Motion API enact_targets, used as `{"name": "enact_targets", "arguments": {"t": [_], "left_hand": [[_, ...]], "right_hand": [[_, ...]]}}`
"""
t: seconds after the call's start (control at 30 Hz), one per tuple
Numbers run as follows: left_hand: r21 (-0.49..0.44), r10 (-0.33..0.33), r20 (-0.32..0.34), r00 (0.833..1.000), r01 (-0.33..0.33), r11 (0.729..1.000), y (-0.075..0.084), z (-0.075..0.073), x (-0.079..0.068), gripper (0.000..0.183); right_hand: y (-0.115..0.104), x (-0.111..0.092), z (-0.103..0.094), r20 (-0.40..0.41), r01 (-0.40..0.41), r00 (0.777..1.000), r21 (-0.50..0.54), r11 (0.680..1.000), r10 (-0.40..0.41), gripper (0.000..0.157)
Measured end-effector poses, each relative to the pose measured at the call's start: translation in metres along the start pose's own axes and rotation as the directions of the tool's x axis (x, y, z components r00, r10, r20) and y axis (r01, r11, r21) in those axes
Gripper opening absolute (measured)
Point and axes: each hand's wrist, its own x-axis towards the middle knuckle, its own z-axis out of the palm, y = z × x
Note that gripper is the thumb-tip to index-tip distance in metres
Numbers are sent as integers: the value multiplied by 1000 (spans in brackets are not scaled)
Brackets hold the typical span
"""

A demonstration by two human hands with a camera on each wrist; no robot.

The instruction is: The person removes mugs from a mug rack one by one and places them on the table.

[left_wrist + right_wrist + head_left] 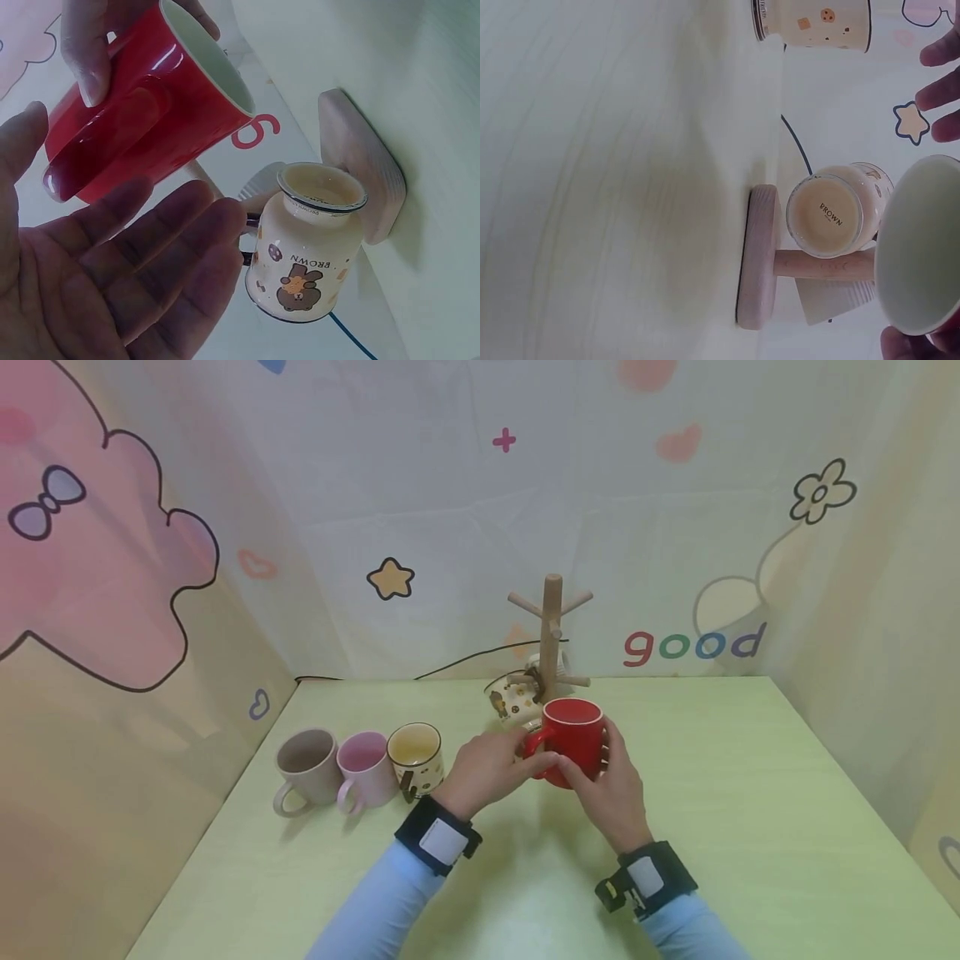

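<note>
red mug [574, 743], btwn r thumb [582, 780] & fingers [615, 746]

You wear light blue sleeves [378, 906] and black wristbands [417, 823]; your red mug [576, 745] shows white inside, amid a pale green bench [750, 827], taupe cup [311, 767], pink cup [369, 774], brown-bear-printed cream cup [304, 251], tan rack [551, 647] and a white backdrop [450, 452] patterned with pastel motifs.

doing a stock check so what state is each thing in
red mug: held upside down
right hand: gripping the red mug
left hand: fingers extended near the red mug
wooden rack: standing upright
bear mug: hung on the wooden rack, tilted
ribbed white item: mostly hidden, state unclear
gray mug: upright, mouth up
pink mug: upright, mouth up
cream mug: upright, mouth up
</note>
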Motion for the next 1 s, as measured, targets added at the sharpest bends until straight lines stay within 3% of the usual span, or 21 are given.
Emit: {"name": "enact_targets", "arguments": {"t": [0.23,0.43,0.57,0.77,1.0], "left_hand": [[-9,17,-31,999,-17,1000,0,-2,0,56],[13,48,-29,998,-47,999,-1,-2,2,29],[4,55,-16,998,-55,998,-1,-3,2,23],[-86,59,-13,998,-60,994,-2,-1,3,19],[-231,18,-29,999,-24,973,-1,1,0,17]], "right_hand": [[-1,1,-1,-14,11,1000,-3,1000,-11,94],[-4,1,-1,-4,21,1000,-11,1000,-21,93],[-4,1,-1,0,39,999,-23,999,-39,92],[-5,0,-1,15,34,999,-43,998,-34,94],[-5,2,-1,63,11,998,2,1000,-11,101]]}}
